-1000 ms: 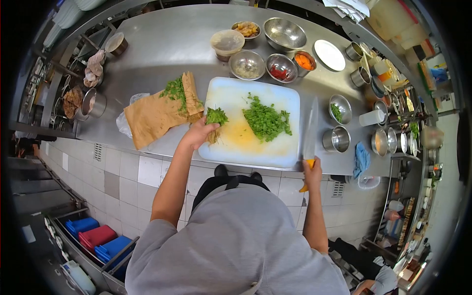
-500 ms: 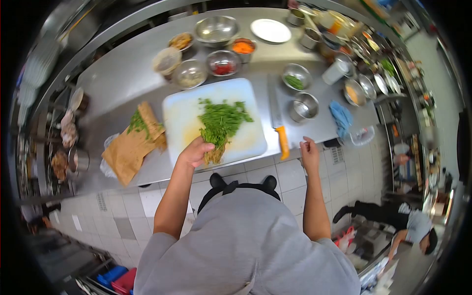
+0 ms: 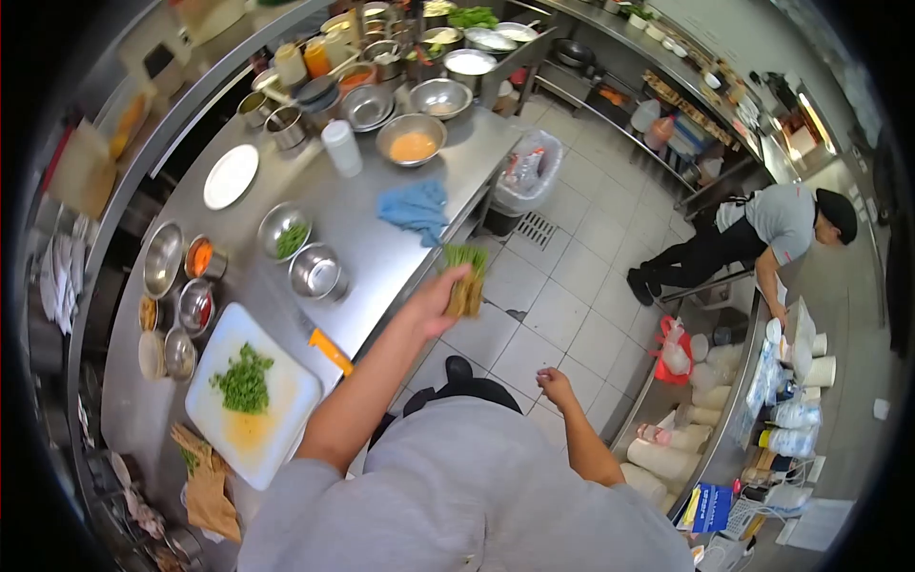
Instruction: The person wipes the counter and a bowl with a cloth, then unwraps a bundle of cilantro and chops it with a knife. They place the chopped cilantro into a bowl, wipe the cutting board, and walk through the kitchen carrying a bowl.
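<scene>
Jutting from the closed left hand (image 3: 440, 303), a bunch of herb stems (image 3: 465, 281) is gripped between thumb and fingers, above the floor (image 3: 581, 253) and just past the edge of the metal surface (image 3: 457, 164), near the blue cloth (image 3: 415, 209). The right hand (image 3: 555, 386) is held low over the floor with its fingers partly curled; whether anything is pinched there cannot be told. Chopped herbs (image 3: 242, 379) are spread on the white cutting board (image 3: 289, 412), and the orange-handled knife (image 3: 331, 352) is laid beside it. Greens are held in a metal bowl (image 3: 268, 225), next to a smaller bowl (image 3: 316, 271). A lined bin (image 3: 526, 195) is placed beside the surface's end.
</scene>
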Action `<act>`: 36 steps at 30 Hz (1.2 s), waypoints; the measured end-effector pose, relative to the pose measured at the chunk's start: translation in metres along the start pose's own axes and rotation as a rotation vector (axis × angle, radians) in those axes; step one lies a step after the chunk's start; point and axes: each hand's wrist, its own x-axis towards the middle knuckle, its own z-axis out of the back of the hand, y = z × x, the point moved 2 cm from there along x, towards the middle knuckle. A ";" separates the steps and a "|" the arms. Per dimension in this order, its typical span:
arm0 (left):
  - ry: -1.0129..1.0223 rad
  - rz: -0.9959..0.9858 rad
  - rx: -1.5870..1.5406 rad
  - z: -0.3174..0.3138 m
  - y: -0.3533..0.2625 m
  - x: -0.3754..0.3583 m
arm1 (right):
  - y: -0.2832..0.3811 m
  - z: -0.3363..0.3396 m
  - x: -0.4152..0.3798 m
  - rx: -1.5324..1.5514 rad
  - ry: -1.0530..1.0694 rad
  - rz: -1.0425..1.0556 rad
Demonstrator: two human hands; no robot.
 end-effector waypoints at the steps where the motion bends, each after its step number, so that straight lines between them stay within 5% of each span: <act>1: 0.015 -0.037 0.029 -0.029 -0.026 0.030 | -0.007 0.018 -0.002 0.024 -0.053 -0.046; 5: 0.182 -0.146 0.097 -0.152 -0.150 0.159 | -0.019 0.069 -0.011 0.189 -0.222 -0.221; 7: 0.120 -0.258 0.259 -0.187 -0.194 0.192 | -0.039 0.077 -0.016 0.227 -0.248 -0.234; 8: -0.146 -0.244 0.281 -0.174 -0.206 0.225 | -0.046 0.084 -0.017 0.241 -0.262 -0.233; 12: -0.115 -0.253 0.391 -0.117 -0.141 0.227 | -0.061 0.092 -0.033 0.227 -0.246 -0.336; 14: -0.075 -0.079 0.553 -0.035 -0.075 0.251 | -0.082 0.084 -0.039 0.229 -0.214 -0.418; 18: 0.090 -0.008 0.524 0.077 0.071 0.147 | -0.097 0.081 -0.040 0.133 -0.078 -0.464; 24: -0.530 0.010 0.787 0.225 0.153 -0.086 | -0.049 0.069 0.017 -0.084 0.154 -0.406; 30: -0.915 -0.067 0.651 0.221 0.183 -0.261 | 0.173 -0.011 0.086 -0.569 0.742 -0.140; 33: -1.011 -0.273 0.356 0.211 0.207 -0.317 | 0.283 -0.089 0.087 -0.655 1.037 0.025; 36: -1.088 -0.543 0.228 0.192 0.211 -0.362 | 0.381 -0.185 0.044 -0.748 1.221 0.444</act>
